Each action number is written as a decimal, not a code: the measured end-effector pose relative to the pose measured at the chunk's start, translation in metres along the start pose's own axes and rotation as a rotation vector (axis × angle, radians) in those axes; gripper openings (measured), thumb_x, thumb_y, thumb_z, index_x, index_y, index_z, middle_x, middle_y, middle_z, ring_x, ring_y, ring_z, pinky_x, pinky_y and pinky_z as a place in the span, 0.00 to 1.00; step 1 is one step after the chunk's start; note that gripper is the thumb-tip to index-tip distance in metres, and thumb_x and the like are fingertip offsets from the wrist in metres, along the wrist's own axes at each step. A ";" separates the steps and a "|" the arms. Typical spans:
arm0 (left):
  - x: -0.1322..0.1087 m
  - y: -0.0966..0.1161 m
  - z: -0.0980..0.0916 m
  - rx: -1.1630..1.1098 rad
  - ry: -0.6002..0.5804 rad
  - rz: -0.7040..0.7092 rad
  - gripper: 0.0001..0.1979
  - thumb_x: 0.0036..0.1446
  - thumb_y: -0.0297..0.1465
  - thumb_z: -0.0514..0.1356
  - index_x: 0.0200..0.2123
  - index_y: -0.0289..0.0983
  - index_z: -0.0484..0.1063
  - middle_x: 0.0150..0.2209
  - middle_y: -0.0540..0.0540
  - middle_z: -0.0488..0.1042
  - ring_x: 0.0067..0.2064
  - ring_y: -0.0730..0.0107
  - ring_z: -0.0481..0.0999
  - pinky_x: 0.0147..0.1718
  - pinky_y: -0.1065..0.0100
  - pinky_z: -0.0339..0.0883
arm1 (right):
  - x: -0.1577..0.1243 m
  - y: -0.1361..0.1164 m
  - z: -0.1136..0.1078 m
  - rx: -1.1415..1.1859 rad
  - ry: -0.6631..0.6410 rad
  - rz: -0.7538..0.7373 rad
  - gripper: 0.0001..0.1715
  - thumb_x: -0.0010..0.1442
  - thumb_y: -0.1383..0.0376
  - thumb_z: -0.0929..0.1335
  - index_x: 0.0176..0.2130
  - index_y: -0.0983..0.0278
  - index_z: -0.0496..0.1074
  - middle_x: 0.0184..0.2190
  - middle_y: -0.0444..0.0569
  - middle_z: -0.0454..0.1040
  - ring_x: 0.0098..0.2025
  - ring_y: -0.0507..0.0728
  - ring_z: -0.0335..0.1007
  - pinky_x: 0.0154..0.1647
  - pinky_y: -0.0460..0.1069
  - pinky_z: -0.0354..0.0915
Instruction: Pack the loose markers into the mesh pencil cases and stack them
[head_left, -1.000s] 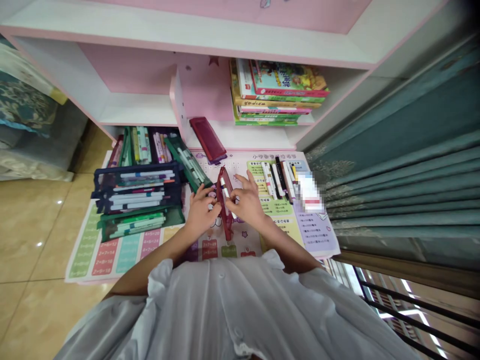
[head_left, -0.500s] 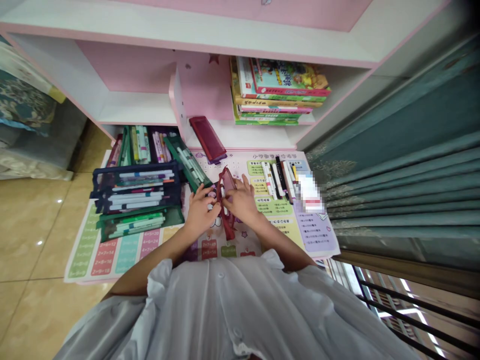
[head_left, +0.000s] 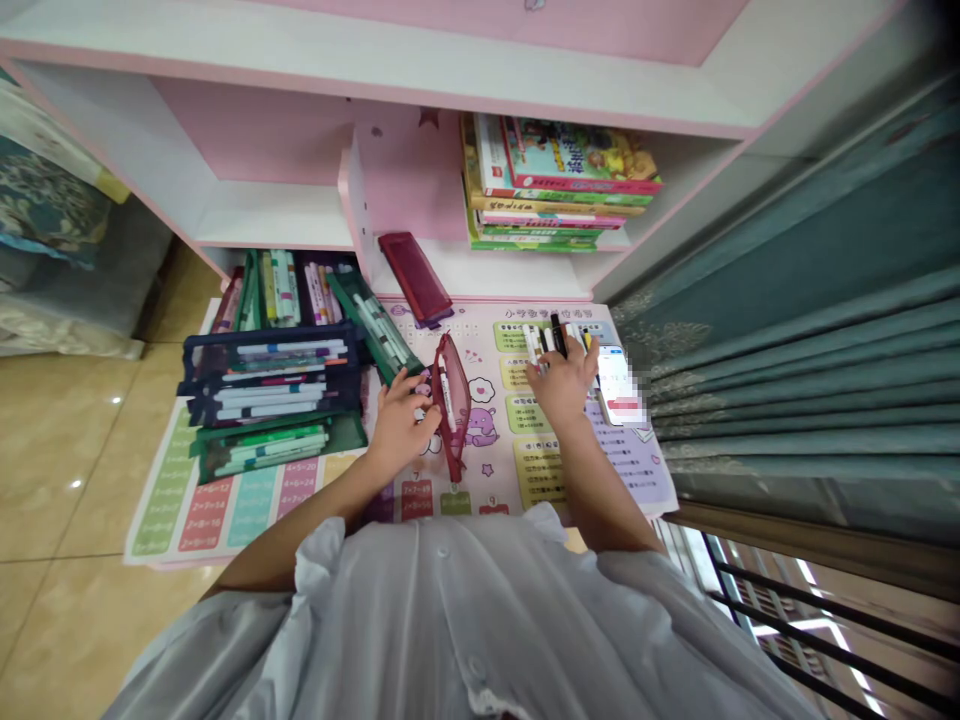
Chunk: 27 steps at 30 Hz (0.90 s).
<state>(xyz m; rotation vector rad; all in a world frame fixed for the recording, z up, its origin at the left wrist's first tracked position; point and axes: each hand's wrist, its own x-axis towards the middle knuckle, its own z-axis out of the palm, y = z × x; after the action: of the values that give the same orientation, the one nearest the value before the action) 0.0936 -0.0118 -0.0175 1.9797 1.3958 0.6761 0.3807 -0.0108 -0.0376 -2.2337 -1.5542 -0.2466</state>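
Observation:
My left hand (head_left: 399, 420) grips the left edge of a dark red pencil case (head_left: 451, 406) that stands open on a colourful printed mat (head_left: 480, 440); a white pen shows inside it. My right hand (head_left: 564, 380) lies over a row of loose pens (head_left: 553, 338) on the mat's right side, fingers curled down onto them. Whether it has hold of one is hidden.
Left of the case lie stacked blue and green pen cases (head_left: 270, 385) full of pens. A second dark red case (head_left: 415, 277) leans on the pink shelf (head_left: 390, 170), with a pile of books (head_left: 559, 180). A green curtain (head_left: 795, 330) hangs at right; tiled floor (head_left: 60, 450) at left.
My right hand left the red pencil case and moved right onto the loose pens. My left hand stayed on the case, which now gapes wider.

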 end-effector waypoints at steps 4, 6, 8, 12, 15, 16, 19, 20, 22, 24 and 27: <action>0.000 0.000 0.000 -0.005 0.005 0.015 0.09 0.56 0.32 0.59 0.25 0.40 0.77 0.54 0.43 0.77 0.66 0.51 0.66 0.67 0.40 0.54 | -0.003 0.005 0.008 -0.035 -0.031 0.037 0.12 0.55 0.62 0.69 0.35 0.68 0.79 0.62 0.64 0.64 0.71 0.80 0.43 0.64 0.76 0.53; 0.001 -0.001 0.000 -0.009 0.009 0.022 0.09 0.56 0.32 0.59 0.25 0.41 0.76 0.53 0.43 0.78 0.65 0.52 0.67 0.67 0.40 0.54 | -0.003 0.003 0.009 -0.050 -0.056 0.038 0.13 0.55 0.62 0.69 0.34 0.69 0.79 0.64 0.65 0.63 0.72 0.81 0.42 0.65 0.76 0.50; 0.001 -0.001 0.001 -0.009 0.011 0.022 0.09 0.56 0.32 0.60 0.26 0.40 0.77 0.54 0.43 0.77 0.65 0.51 0.67 0.67 0.40 0.54 | -0.002 0.000 0.009 -0.053 -0.078 0.031 0.12 0.55 0.63 0.69 0.33 0.69 0.78 0.65 0.66 0.61 0.72 0.81 0.40 0.66 0.77 0.48; 0.001 -0.002 0.001 -0.011 0.009 0.026 0.09 0.56 0.33 0.59 0.26 0.40 0.77 0.54 0.43 0.77 0.65 0.51 0.67 0.67 0.40 0.54 | 0.000 -0.004 0.007 -0.049 -0.123 0.026 0.11 0.55 0.64 0.69 0.31 0.70 0.79 0.66 0.67 0.59 0.73 0.80 0.38 0.66 0.78 0.46; 0.001 -0.003 0.001 -0.019 0.012 0.032 0.09 0.56 0.33 0.60 0.26 0.41 0.77 0.53 0.44 0.78 0.64 0.52 0.68 0.67 0.40 0.54 | 0.000 -0.007 0.005 -0.056 -0.161 0.032 0.11 0.56 0.65 0.69 0.32 0.71 0.79 0.67 0.68 0.59 0.73 0.80 0.37 0.66 0.78 0.45; 0.001 -0.002 0.001 -0.020 0.012 0.031 0.09 0.56 0.33 0.60 0.26 0.41 0.77 0.53 0.44 0.78 0.65 0.52 0.67 0.67 0.40 0.54 | 0.000 -0.008 0.004 -0.054 -0.170 0.036 0.11 0.55 0.65 0.69 0.32 0.71 0.79 0.67 0.68 0.59 0.73 0.80 0.37 0.66 0.79 0.44; 0.001 -0.002 0.001 -0.020 0.012 0.026 0.09 0.56 0.33 0.59 0.26 0.40 0.77 0.53 0.43 0.77 0.65 0.51 0.67 0.67 0.40 0.54 | -0.001 -0.012 0.002 -0.028 -0.161 0.040 0.09 0.55 0.65 0.70 0.30 0.70 0.78 0.67 0.66 0.60 0.73 0.79 0.37 0.67 0.79 0.43; 0.001 -0.002 0.001 -0.019 0.009 0.027 0.09 0.56 0.33 0.59 0.26 0.40 0.77 0.53 0.42 0.77 0.65 0.51 0.67 0.67 0.40 0.54 | -0.002 -0.013 0.001 -0.016 -0.146 0.035 0.08 0.54 0.65 0.70 0.29 0.69 0.77 0.67 0.65 0.60 0.73 0.79 0.37 0.67 0.79 0.43; 0.001 -0.002 0.001 -0.017 0.005 0.030 0.09 0.56 0.32 0.59 0.25 0.40 0.77 0.52 0.42 0.78 0.65 0.51 0.68 0.67 0.39 0.54 | -0.004 -0.017 -0.002 0.015 -0.103 0.019 0.07 0.53 0.65 0.70 0.27 0.67 0.75 0.67 0.63 0.60 0.73 0.78 0.38 0.67 0.79 0.42; 0.001 -0.002 0.001 -0.013 0.007 0.032 0.09 0.56 0.32 0.59 0.25 0.40 0.77 0.52 0.42 0.78 0.65 0.50 0.67 0.67 0.39 0.54 | -0.006 -0.022 -0.006 0.054 -0.064 -0.004 0.08 0.53 0.65 0.69 0.25 0.66 0.73 0.67 0.61 0.61 0.73 0.78 0.39 0.66 0.79 0.42; 0.001 -0.002 0.000 -0.010 0.014 0.028 0.09 0.55 0.32 0.60 0.25 0.40 0.77 0.53 0.44 0.77 0.66 0.51 0.66 0.67 0.40 0.55 | -0.010 -0.033 -0.013 0.115 -0.029 -0.049 0.09 0.53 0.65 0.68 0.22 0.64 0.71 0.66 0.59 0.63 0.73 0.77 0.40 0.66 0.78 0.45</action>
<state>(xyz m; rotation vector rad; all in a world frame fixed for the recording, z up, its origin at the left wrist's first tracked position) 0.0929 -0.0105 -0.0191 1.9936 1.3734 0.7096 0.3476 -0.0155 -0.0225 -2.1223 -1.5979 -0.1355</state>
